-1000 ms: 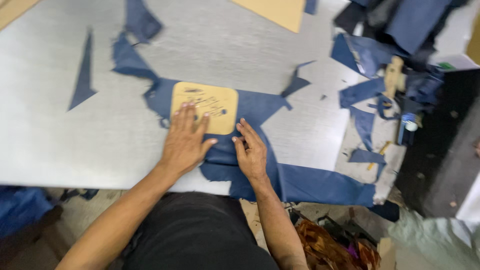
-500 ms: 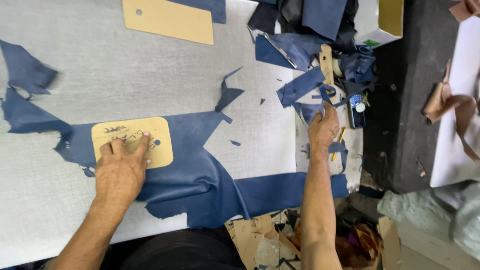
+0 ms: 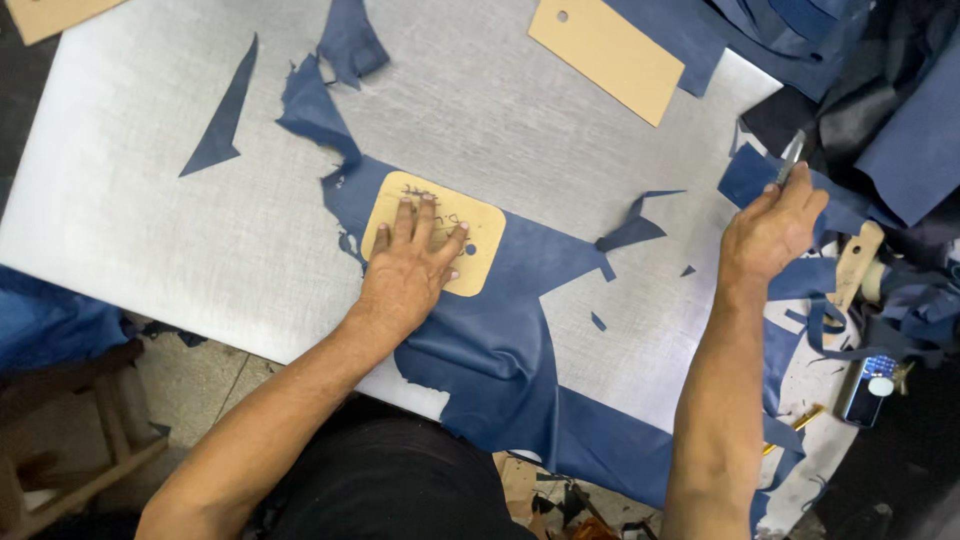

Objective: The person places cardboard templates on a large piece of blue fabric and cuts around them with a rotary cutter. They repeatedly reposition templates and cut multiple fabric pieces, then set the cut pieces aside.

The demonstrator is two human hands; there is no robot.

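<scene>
The left hand (image 3: 408, 268) lies flat, fingers spread, pressing a tan card template (image 3: 436, 243) onto a sheet of blue leather (image 3: 500, 345). The hand grasps nothing; the palm and fingers cover the lower left part of the template. The template is a rounded rectangle with dark handwriting near its upper edge and a small round hole near its right side. The leather beneath it is irregular in outline, with cut-out notches along its edges, and runs from the middle of the grey table (image 3: 150, 200) down to the near edge.

The right hand (image 3: 770, 232) is closed around a slim metal knife (image 3: 790, 160), held at the right side of the table, well apart from the template. The blade tip cannot be made out.

A second, longer tan card (image 3: 605, 55) with one hole lies tilted at the far edge of the table. Blue offcuts (image 3: 225, 125) lie scattered on the left and centre. A heap of dark blue leather pieces (image 3: 900, 120) lies to the right. A wooden-handled tool (image 3: 855, 265) and a small blue device (image 3: 868, 388) lie among strips near the right edge.
</scene>
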